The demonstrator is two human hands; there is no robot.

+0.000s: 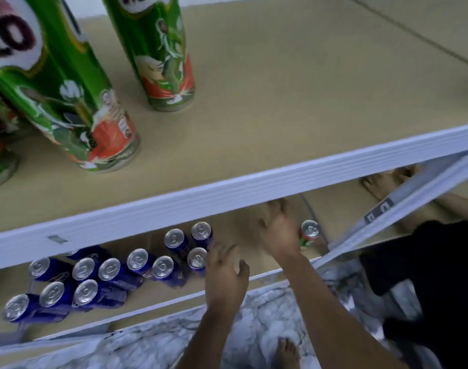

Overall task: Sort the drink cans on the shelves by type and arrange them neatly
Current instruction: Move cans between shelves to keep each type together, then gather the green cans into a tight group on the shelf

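Several blue drink cans (137,259) stand upright on the lower shelf (243,222), clustered at its left and middle. A lone green and red can (309,231) stands farther right on the same shelf. My left hand (225,275) hovers at the shelf's front edge with its fingers loosely curled, fingertips against the rightmost blue can (197,258). My right hand (278,233) reaches under the upper shelf with fingers spread, right beside the green and red can and holding nothing. Tall green Milo cans (161,54) stand on the upper shelf (280,89).
The white front rail (227,195) of the upper shelf hides the back of the lower shelf. A slanted white shelf post (403,203) crosses at the right. Another person's bare foot (379,183) and dark clothing (427,275) are at the right. My foot (287,352) is on marble flooring.
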